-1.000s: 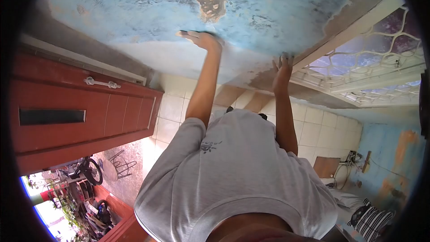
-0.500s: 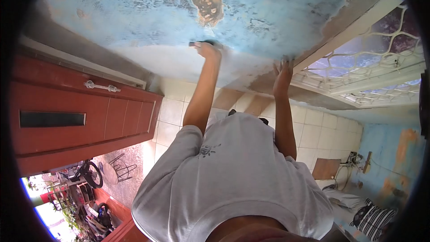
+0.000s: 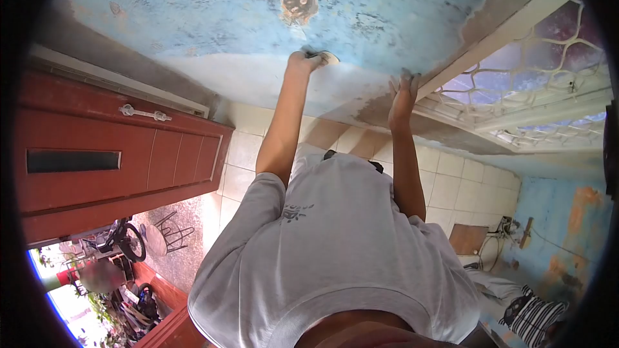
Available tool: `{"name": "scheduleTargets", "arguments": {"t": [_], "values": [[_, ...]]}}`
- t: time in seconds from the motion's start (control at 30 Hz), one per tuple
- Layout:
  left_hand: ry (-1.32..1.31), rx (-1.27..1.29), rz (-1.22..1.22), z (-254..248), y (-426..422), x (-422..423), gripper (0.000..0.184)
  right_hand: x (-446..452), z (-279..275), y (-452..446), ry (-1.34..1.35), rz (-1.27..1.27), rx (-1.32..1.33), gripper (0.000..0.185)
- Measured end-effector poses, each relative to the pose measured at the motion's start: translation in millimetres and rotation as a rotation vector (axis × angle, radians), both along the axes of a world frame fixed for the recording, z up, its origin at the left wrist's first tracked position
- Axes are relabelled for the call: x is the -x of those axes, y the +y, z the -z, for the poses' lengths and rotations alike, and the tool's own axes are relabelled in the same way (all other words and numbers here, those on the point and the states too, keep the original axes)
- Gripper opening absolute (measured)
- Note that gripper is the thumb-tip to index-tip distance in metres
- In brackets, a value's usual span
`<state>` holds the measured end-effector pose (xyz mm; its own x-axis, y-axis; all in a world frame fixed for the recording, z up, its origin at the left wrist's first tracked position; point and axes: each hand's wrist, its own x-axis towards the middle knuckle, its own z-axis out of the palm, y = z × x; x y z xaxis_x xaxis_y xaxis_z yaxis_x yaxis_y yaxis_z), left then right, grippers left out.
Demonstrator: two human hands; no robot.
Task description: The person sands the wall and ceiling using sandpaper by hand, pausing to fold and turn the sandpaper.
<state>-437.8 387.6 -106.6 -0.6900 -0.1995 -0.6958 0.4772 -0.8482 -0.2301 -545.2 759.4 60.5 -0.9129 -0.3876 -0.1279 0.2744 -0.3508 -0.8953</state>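
Blue paint (image 3: 213, 19) is covering much of the wall (image 3: 245, 76) in front of us, and our left hand (image 3: 304, 60) is curling around a thin pad (image 3: 331, 58) against it. Our right hand (image 3: 404, 90) is leaning there empty, fingers apart, just beside the window frame (image 3: 516, 24).

Checked my head view for writing: no word, number or brand legible. Closest thing to a sign is a small dark printed motif (image 3: 297, 212) on the chest of the grey shirt (image 3: 361, 245); leaf- or flower-like, and I make out no letters in it. Striped cloth (image 3: 540, 319), lower right: I read only black and white bands. Motorbike (image 3: 132, 242), lower left: too small for me to tell any marking.
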Motion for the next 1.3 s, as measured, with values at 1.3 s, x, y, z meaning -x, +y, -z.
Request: {"name": "scheduleTargets", "arguments": {"t": [1.3], "values": [[-0.617,1.503,0.294,-118.3,347.5,-326.2,0.020,-273.0,31.0,73.2,0.234,-0.807,-0.309,0.061]]}}
